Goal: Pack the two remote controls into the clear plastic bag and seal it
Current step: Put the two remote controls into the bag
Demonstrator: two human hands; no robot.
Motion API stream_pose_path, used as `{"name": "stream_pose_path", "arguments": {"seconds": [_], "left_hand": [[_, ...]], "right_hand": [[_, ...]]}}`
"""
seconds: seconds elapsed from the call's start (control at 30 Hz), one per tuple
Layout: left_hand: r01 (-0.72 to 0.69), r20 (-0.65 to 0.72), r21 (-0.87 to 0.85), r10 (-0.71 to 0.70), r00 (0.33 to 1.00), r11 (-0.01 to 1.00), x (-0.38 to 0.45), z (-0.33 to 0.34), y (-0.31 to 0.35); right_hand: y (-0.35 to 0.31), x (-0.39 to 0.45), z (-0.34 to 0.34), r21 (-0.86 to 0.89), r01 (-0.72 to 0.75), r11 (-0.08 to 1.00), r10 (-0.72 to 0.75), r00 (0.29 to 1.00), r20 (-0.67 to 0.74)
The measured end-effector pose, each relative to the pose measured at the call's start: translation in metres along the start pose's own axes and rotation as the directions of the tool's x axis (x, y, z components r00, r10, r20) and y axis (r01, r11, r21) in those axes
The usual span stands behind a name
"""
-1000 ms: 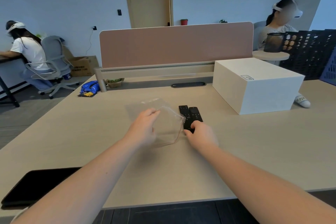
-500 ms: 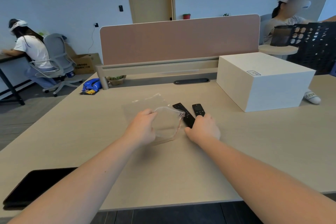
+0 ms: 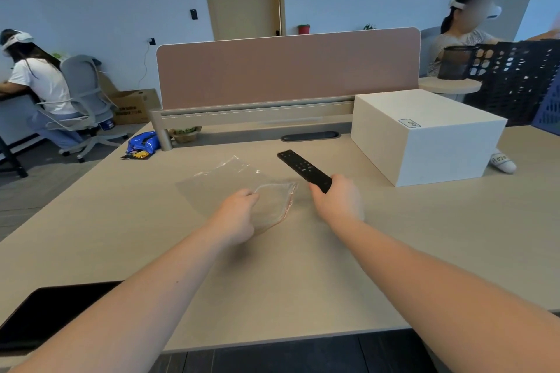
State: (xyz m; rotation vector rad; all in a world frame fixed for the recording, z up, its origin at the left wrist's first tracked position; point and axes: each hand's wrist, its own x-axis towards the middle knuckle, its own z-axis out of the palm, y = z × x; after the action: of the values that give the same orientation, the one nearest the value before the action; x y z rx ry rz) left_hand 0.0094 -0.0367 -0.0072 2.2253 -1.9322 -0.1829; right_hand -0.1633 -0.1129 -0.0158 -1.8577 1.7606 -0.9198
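A clear plastic bag (image 3: pixel 230 188) lies on the beige desk (image 3: pixel 424 236), its mouth with a reddish seal strip turned toward the right. My left hand (image 3: pixel 235 216) pinches the upper edge of that mouth and holds it lifted open. My right hand (image 3: pixel 338 198) grips the near end of a black remote control (image 3: pixel 300 166), which points up and away to the left, just right of the bag's mouth. Only one remote shows; I cannot tell where the second one is.
A white box (image 3: pixel 424 136) stands right of the remote. A pink divider panel (image 3: pixel 288 66) runs along the desk's back, with a dark cable slot (image 3: pixel 310 136) before it. A black tablet (image 3: pixel 45 315) lies near left. A blue snack packet (image 3: pixel 142 144) and a small white object (image 3: pixel 503 162) sit at the sides.
My right hand has closed on a remote and lifted its far end off the desk, swinging it left toward the bag. My left hand keeps the bag's mouth raised.
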Motion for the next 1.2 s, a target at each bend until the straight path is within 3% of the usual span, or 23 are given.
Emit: {"name": "stream_pose_path", "arguments": {"seconds": [0.17, 0.23, 0.6, 0.87, 1.07, 1.2], "left_hand": [[0.031, -0.039, -0.063, -0.034, 0.999, 0.998, -0.001, -0.004, 0.014], [0.061, -0.051, -0.092, -0.066, 0.996, 0.994, 0.001, -0.005, 0.014], [0.059, -0.092, -0.140, -0.073, 0.993, 0.988, 0.003, -0.003, 0.014], [-0.069, -0.025, -0.200, 0.065, 0.998, 0.977, 0.006, 0.011, 0.019], [-0.065, -0.024, -0.231, 0.061, 0.998, 0.971, 0.014, 0.013, 0.013], [-0.075, -0.046, -0.244, 0.066, 0.997, 0.967, 0.014, 0.008, 0.005]], "right_hand": [[-0.011, -0.016, -0.026, 0.253, 0.054, 0.966, -0.053, 0.999, -0.011], [-0.011, -0.032, -0.037, 0.280, 0.082, 0.957, -0.078, 0.997, -0.024], [-0.002, -0.057, -0.021, 0.034, 0.094, 0.995, -0.098, 0.986, 0.138], [-0.021, -0.042, 0.018, 0.004, 0.092, 0.996, -0.091, 0.979, 0.181], [-0.034, -0.028, 0.046, -0.017, 0.067, 0.998, -0.058, 0.948, 0.312], [-0.041, -0.021, 0.053, -0.091, 0.128, 0.988, -0.082, 0.915, 0.396]]}}
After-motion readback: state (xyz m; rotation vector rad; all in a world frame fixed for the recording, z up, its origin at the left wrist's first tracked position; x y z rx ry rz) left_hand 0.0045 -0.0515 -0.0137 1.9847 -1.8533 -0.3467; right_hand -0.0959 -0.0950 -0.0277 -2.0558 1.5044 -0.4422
